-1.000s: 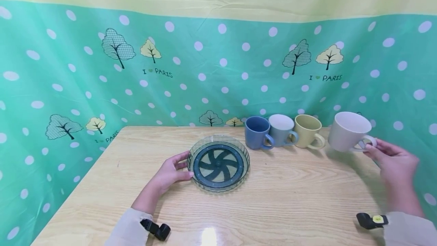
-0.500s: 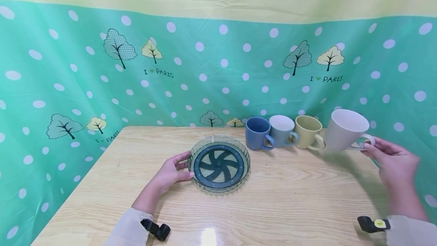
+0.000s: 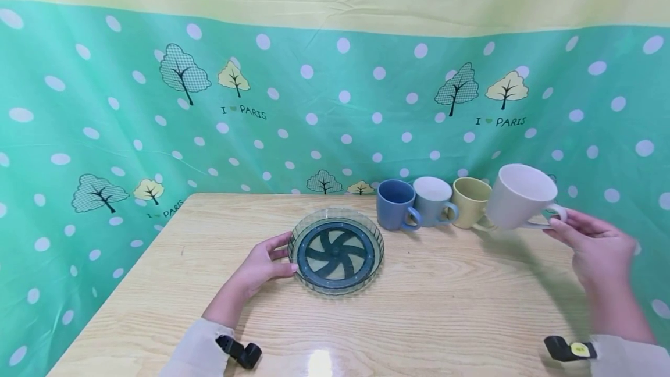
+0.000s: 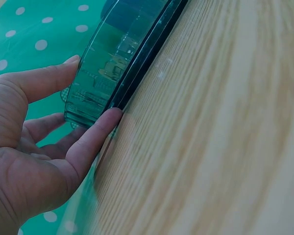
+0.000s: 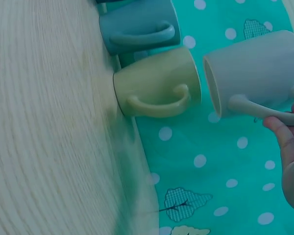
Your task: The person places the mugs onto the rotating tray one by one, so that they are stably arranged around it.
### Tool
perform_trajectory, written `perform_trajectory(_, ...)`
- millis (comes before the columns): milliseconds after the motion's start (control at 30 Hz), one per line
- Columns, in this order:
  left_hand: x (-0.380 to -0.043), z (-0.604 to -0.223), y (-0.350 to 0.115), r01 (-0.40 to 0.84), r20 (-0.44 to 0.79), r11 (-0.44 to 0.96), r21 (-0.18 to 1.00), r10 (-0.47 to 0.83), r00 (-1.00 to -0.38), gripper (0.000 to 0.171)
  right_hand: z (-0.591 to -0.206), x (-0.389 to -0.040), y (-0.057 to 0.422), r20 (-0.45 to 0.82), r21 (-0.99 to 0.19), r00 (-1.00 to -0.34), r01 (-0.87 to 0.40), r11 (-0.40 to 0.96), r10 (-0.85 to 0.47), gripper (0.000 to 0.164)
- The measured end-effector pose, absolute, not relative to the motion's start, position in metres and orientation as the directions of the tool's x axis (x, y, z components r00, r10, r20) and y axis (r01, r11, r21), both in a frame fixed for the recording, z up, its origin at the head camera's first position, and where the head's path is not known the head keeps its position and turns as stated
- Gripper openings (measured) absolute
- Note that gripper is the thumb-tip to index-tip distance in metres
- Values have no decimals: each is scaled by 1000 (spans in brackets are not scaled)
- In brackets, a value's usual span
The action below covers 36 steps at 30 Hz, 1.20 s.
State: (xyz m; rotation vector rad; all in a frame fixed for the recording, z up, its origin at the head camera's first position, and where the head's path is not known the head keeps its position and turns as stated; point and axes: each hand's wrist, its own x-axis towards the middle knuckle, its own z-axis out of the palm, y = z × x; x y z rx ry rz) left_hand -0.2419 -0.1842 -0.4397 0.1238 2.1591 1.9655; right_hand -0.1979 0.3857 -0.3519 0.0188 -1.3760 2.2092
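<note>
A pale grey-white mug (image 3: 520, 198) hangs above the table, tilted, its handle pinched between the thumb and fingers of my right hand (image 3: 599, 243). From the right wrist, that mug (image 5: 257, 73) shows beside and higher than the yellow mug (image 5: 159, 83). My left hand (image 3: 262, 263) grips the left side of a round, green-tinted clear tray (image 3: 335, 292) with a dark pinwheel pattern in its base. In the left wrist view, its fingers and thumb spread over the tray's wall (image 4: 100, 83), one fingertip low by the tabletop.
A blue mug (image 3: 394, 205), a grey-blue mug (image 3: 430, 202) and the yellow mug stand in a row at the back edge, handles toward the right front. Behind the wooden table (image 3: 429, 319) hangs a green dotted curtain (image 3: 335, 109).
My right hand has moved left and slightly up with the pale mug, which now overlaps the yellow mug in the head view. The left hand and the tray have stayed put.
</note>
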Motion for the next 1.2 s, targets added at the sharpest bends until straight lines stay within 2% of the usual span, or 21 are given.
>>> perform_trajectory(267, -242, -439, -184, -90, -108, 96, 991, 207, -972, 85, -348, -197, 372, 329, -822, -846, -476, -314, 420, 29)
perform_trajectory(467, -242, -440, -184, -94, -112, 97, 991, 207, -972, 85, -346, -196, 361, 381, -782, -841, -514, -352, 383, 31)
perform_trajectory(833, -244, -440, -185, -91, -111, 100, 991, 212, -971, 85, -340, -194, 343, 393, -790, -869, -486, -373, 300, 30)
perform_trajectory(1200, -242, -438, -184, -85, -106, 106, 991, 209, -972, 86, -336, -195, 326, 332, -842, -904, -413, -346, 270, 29)
